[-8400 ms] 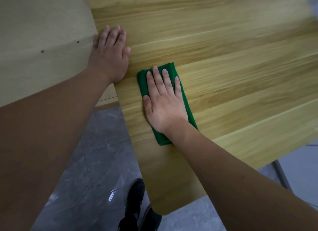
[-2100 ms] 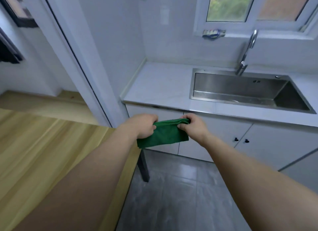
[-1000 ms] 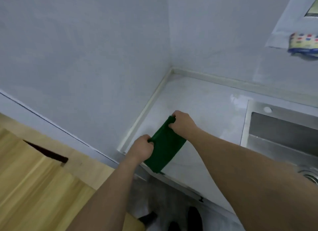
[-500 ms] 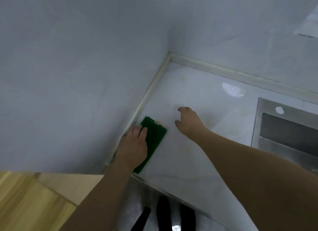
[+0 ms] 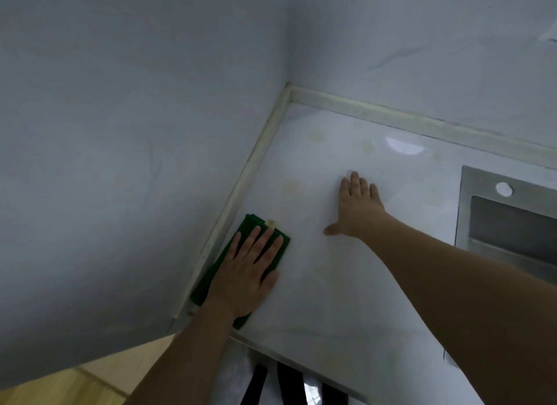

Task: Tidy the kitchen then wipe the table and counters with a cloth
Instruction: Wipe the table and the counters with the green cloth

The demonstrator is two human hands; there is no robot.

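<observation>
pale counter (image 5: 346, 284) fills the middle of the frame, walls meeting at upper centre. my left hand (image 5: 245, 273) lies flat, fingers straight and slightly spread, pressing the green cloth (image 5: 211, 279) at lower centre, its long axis running lower left to upper right along the wall strip (image 5: 238, 199). my right hand (image 5: 357, 210) rests flat on bare counter, near the steel sink (image 5: 506, 220) at right.

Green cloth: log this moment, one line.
left hand flat on green cloth | cloth on counter, by wall | right hand flat on counter
</observation>
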